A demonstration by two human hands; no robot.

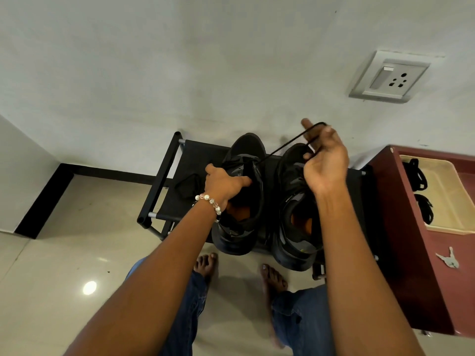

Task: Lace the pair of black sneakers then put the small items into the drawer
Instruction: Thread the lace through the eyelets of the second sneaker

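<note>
Two black sneakers stand side by side on a low black shoe rack [164, 170]. My left hand [223, 185] grips the tongue and opening of the left sneaker [246, 150]. A black lace [280, 147] runs taut from that sneaker's eyelets up to my right hand [323, 160], which pinches it above the right sneaker [295, 222]. Another loose black lace [187, 187] lies on the rack left of the shoes. To the right, an open drawer [447, 199] in a maroon cabinet [406, 253] holds dark coiled items [419, 176].
A bunch of keys [448, 259] lies on the maroon cabinet top. A wall socket [390, 78] sits on the white wall behind. My bare feet [205, 265] stand on the glossy tiled floor in front of the rack.
</note>
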